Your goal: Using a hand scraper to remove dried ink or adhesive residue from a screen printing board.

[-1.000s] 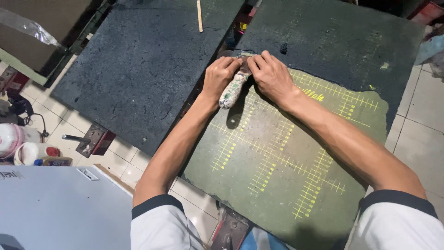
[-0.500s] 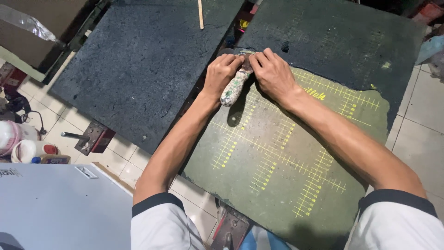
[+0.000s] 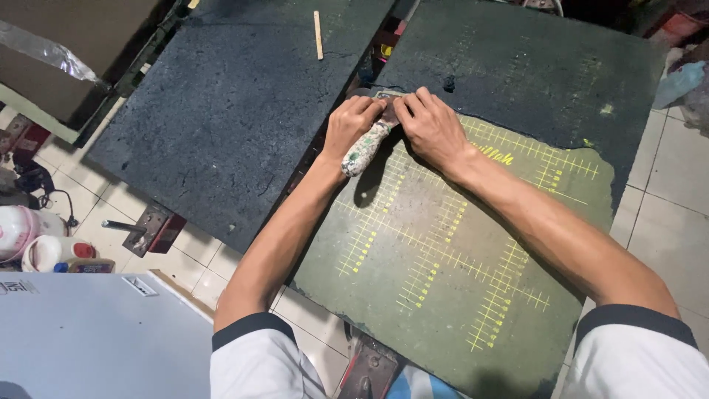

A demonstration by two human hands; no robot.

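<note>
My left hand and my right hand meet at the far left edge of a green board marked with yellow ruler lines. Both grip a scraper-like tool with a paint-spattered whitish handle; the handle sticks out toward me below my left hand. Its blade end lies under my fingers and is mostly hidden. The tool rests against the board's surface near the gap between the two boards.
A second dark board lies to the left, with a thin wooden stick on its far part. White plastic bottles stand on the tiled floor at left. A pale grey sheet fills the lower left corner.
Both hands stay closed on the tool at the same spot on the green board; any shift between frames is very small.
</note>
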